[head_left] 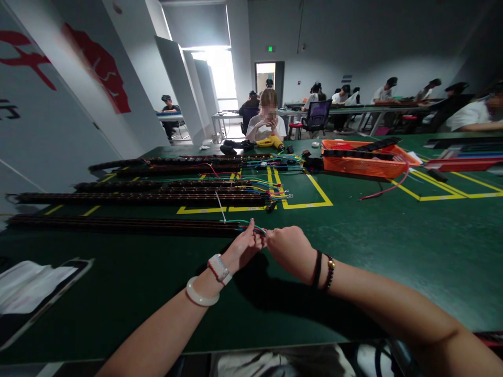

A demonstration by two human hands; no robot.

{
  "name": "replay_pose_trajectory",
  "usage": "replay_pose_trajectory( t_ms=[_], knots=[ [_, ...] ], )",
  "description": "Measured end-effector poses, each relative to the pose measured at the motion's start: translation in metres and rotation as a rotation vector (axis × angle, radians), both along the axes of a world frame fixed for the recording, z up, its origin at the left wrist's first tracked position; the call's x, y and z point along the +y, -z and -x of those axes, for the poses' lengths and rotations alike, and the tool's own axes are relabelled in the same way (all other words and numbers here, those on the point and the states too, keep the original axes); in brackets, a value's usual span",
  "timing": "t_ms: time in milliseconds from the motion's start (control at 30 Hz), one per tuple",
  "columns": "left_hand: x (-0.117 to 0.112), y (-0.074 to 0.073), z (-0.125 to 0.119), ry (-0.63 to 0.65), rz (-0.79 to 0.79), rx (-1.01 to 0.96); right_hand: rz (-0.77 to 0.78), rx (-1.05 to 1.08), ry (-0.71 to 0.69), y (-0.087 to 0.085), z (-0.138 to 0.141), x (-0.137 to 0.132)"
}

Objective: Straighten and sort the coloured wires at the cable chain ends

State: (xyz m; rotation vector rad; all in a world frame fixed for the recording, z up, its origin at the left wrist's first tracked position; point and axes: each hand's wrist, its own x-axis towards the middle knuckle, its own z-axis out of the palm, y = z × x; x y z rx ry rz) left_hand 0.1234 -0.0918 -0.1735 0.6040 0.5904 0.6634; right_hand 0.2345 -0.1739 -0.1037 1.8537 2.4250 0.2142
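My left hand (245, 247) and my right hand (290, 250) meet at the middle of the green table (393, 246), fingers pinched together. Between them are thin coloured wires (251, 226) coming out of the right end of a long dark strip (118, 223) that lies flat and runs off to the left. A white cable tie (220, 207) sticks up near that wire bundle. My left wrist carries a white bangle and a watch. My right wrist has dark bead bracelets.
Several more long dark strips (149, 198) with coloured wire ends lie further back, beside yellow tape marks (302, 199). An orange tray (363, 162) stands back right, a loose red wire (387, 188) in front. A white paper (27, 288) lies at left. People sit at tables behind.
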Motion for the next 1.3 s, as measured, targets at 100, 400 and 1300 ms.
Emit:
replay_pose_trajectory(
  t_ms=[100,400,1300],
  knots=[
    [-0.002,-0.001,0.002,-0.018,-0.061,-0.021,-0.097,0.015,0.051,-0.011,-0.016,0.011],
    [0.000,0.000,0.003,0.031,-0.117,0.067,0.047,0.036,0.192,0.018,-0.070,0.071],
    [-0.002,0.000,0.003,0.013,-0.074,0.059,0.100,0.112,0.016,-0.001,-0.050,0.049]
  ],
)
